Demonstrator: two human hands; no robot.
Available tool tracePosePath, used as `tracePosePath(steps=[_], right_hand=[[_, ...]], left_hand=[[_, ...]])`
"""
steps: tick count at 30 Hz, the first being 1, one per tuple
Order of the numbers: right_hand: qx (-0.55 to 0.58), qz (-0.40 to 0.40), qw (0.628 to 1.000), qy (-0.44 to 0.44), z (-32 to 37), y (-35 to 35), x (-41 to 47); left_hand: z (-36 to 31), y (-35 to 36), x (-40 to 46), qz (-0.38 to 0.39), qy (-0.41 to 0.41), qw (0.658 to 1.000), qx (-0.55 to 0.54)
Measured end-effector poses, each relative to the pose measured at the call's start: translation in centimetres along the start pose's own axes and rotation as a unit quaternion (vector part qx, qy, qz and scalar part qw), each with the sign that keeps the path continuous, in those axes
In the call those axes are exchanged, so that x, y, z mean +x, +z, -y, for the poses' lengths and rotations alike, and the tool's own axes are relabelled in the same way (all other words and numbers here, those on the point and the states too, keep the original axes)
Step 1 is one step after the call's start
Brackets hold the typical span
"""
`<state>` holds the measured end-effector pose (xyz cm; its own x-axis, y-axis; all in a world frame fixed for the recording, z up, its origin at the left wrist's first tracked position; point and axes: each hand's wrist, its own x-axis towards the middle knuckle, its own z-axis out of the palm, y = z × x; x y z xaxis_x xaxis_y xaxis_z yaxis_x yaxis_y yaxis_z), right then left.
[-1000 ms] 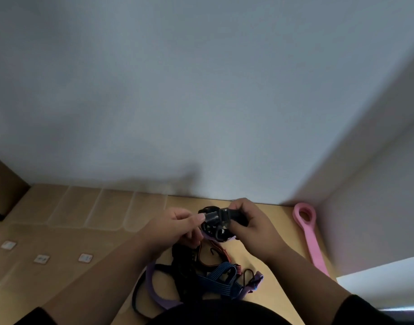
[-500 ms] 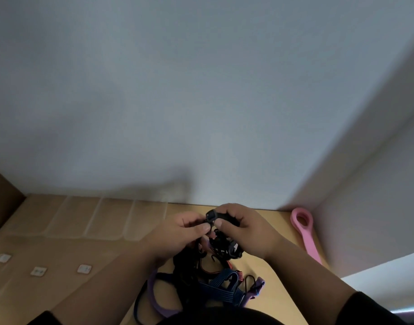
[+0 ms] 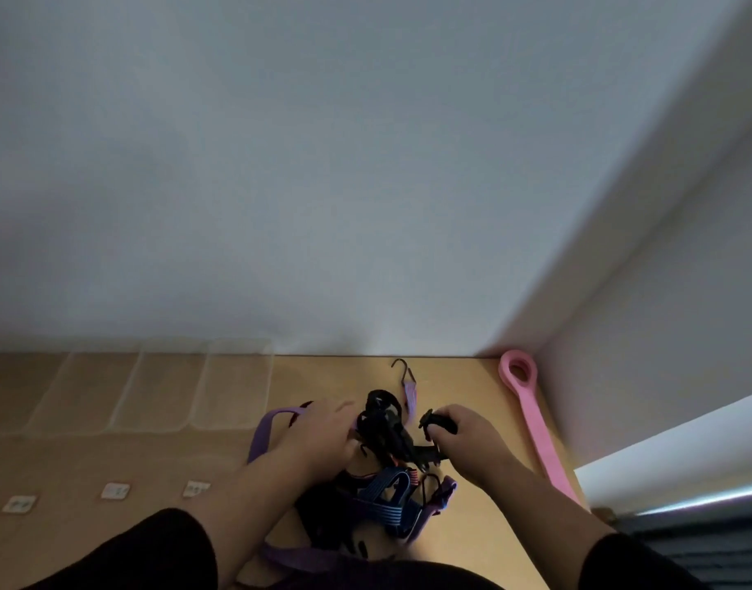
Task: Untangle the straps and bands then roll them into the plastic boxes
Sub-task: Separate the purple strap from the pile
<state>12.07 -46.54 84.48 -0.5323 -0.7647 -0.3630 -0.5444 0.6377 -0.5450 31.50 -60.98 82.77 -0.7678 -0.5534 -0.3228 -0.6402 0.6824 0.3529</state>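
Wooden desk [image 3: 110, 457] against pale wall. Tangle of straps [image 3: 387, 466] at near centre. My left hand [image 3: 318, 436] presses on it; left grip's curl unclear. Right hand [image 3: 463, 440] pinches black buckle [image 3: 433, 421]. Best: draw buckle out slowly, pin the rest.

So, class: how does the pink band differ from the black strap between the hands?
The pink band lies flat, stretched out and untouched by the wall; the black strap is bunched in a tangle. The right hand grips the black strap's end, while nothing holds the pink band. Both remain outside the plastic boxes.
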Motion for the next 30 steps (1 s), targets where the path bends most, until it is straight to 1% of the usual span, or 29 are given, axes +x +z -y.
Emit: tracePosePath(steps=[3,7,11,13,16,18,21,23,25,28,30], right_hand=[[-0.009,0.015,1.000,0.004,-0.7,1.6,0.5],[-0.010,0.050,0.999,-0.006,-0.6,3.5,1.3],[-0.013,0.070,0.997,-0.024,-0.7,4.6,1.7],[-0.025,0.070,0.997,-0.029,-0.8,4.9,1.9],[-0.033,0.060,0.997,-0.021,-0.9,5.0,2.0],[-0.043,0.049,0.998,-0.011,-0.9,4.9,2.2],[-0.082,0.041,0.996,0.014,-0.9,4.7,2.4],[-0.123,0.051,0.990,0.043,-1.0,4.8,2.5],[-0.119,0.075,0.988,0.067,-1.3,5.2,2.5],[-0.097,0.101,0.988,0.067,-1.6,6.2,2.7],[-0.102,0.103,0.988,0.056,-1.2,6.8,2.9]], left_hand=[[0.3,0.0,1.6,0.047,-0.054,0.994,0.086],[1.5,0.5,2.5,0.085,-0.096,0.986,0.111],[2.8,0.8,2.8,0.063,-0.102,0.981,0.150],[3.2,0.8,3.0,0.074,-0.123,0.976,0.166],[3.5,0.3,3.0,0.087,-0.161,0.971,0.153],[3.8,-0.2,3.1,0.076,-0.164,0.975,0.130],[3.6,-1.5,2.7,0.062,-0.159,0.985,0.026],[3.2,-2.8,1.9,0.026,-0.154,0.986,-0.053],[2.4,-4.4,0.5,-0.014,-0.140,0.986,-0.090],[1.4,-6.7,-1.4,-0.067,-0.110,0.981,-0.144],[0.8,-8.4,-2.6,-0.098,-0.092,0.968,-0.211]])
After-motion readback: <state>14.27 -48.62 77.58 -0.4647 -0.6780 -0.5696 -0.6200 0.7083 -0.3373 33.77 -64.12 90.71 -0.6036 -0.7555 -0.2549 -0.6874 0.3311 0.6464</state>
